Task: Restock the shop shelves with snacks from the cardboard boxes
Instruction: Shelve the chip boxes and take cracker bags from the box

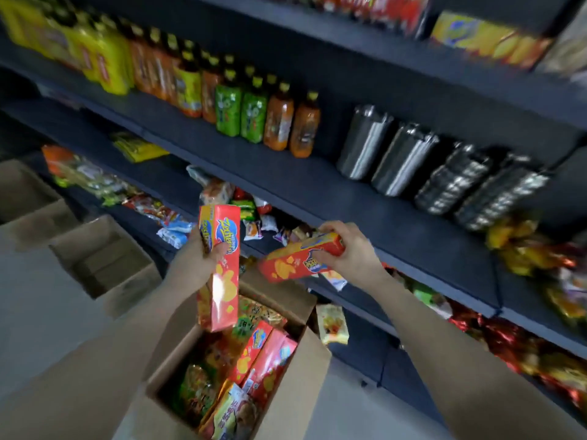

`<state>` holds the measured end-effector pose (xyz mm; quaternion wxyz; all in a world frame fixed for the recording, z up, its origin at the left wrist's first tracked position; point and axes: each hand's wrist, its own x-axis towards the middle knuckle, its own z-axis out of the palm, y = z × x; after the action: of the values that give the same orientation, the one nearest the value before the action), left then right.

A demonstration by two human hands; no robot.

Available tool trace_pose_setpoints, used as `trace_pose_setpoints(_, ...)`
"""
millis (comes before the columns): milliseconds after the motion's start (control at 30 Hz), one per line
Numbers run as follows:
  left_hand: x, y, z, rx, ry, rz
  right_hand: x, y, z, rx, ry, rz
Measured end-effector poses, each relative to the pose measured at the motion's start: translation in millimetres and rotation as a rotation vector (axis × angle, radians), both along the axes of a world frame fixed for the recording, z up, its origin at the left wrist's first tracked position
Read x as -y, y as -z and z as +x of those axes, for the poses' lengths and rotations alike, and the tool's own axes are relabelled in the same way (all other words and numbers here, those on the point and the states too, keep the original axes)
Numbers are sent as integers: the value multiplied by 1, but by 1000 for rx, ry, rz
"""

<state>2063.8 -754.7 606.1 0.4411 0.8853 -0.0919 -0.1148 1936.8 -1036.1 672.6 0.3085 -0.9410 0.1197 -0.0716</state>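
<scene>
My left hand (197,260) grips a long red snack box (222,290) that stands nearly upright above the open cardboard box (313,360). My right hand (347,249) holds a second red snack box (298,260) lying almost level, its far end close to the front edge of the dark shelf (365,217). Inside the cardboard box sit more red snack boxes (263,354) and several green and orange snack bags (197,385).
Bottled drinks (254,115) and dark wrapped packs (444,166) line the shelf above. Loose snack packets (254,217) fill the lower shelves. Two open, mostly hollow cardboard boxes (104,258) stand on the floor at left. Grey floor lies around them.
</scene>
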Motion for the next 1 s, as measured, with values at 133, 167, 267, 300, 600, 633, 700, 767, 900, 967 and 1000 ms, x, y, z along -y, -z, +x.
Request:
trace_pose_setpoints(133, 14, -72, 22, 142, 63, -18, 18, -69, -1, 69, 56, 60)
trace_pose_setpoints(167, 16, -90, 29, 175, 63, -31, 21, -86, -1, 48, 59, 97)
trace_pose_setpoints(267, 24, -143, 46, 268, 100, -42, 29, -130, 1, -17, 36, 121)
trace_pose_setpoints(300, 26, -161, 51, 303, 117, -52, 32, -144, 2, -12, 36, 100)
trace_pose_setpoints(600, 46, -295, 95, 471, 131, -167, 43, -254, -1, 396, 214, 566)
trace_pose_setpoints(633, 48, -307, 99, 480, 122, -189, 47, -262, -2, 450, 245, 614)
trace_pose_setpoints(700, 55, -326, 109, 508, 117, -219, 56, -273, -4, 548, 285, 690)
trace_pose_setpoints(767, 64, -343, 111, 522, 123, -217, 66, -282, -6, 616, 289, 742)
trace_pose_setpoints(900, 93, -368, 105, 544, 166, -207, 87, -299, -11, 679, 275, 763)
trace_pose_setpoints(967, 112, -377, 102, 582, 198, -212, 99, -307, -12, 710, 254, 765)
trace_pose_setpoints(1000, 122, -382, 101, 603, 207, -211, 106, -311, -12, 727, 239, 780)
